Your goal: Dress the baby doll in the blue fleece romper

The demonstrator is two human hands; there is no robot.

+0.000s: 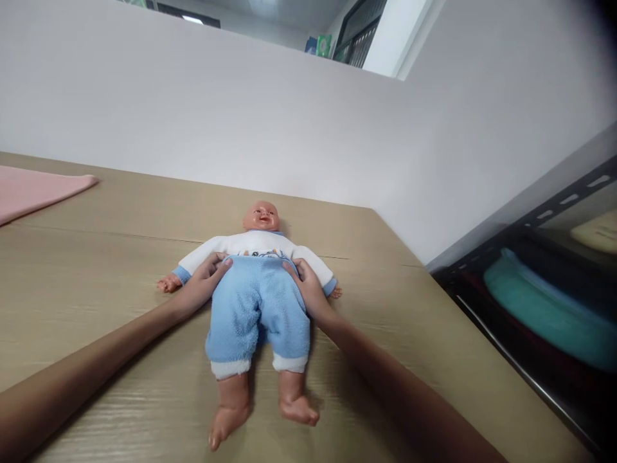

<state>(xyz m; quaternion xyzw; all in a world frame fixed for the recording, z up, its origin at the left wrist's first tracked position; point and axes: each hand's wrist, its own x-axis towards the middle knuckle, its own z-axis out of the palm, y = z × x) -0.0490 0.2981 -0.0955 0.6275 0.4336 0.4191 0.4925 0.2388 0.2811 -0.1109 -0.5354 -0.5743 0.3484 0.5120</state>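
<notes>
Bald plastic baby doll point(258, 244) in white top lay face-up on pale wood-grain table point(120, 270), head far, feet near; flat placement likely steadied it. Left hand point(206, 275) and right hand point(309, 286) gripped opposite sides of fuzzy light-blue trousers point(255, 289) at waistband, thumbs in front, probably for even hold. Far right, black slotted metal rack point(558, 207) held rounded teal item point(544, 315), pale-yellow item point(598, 231); materials unclear.
</notes>
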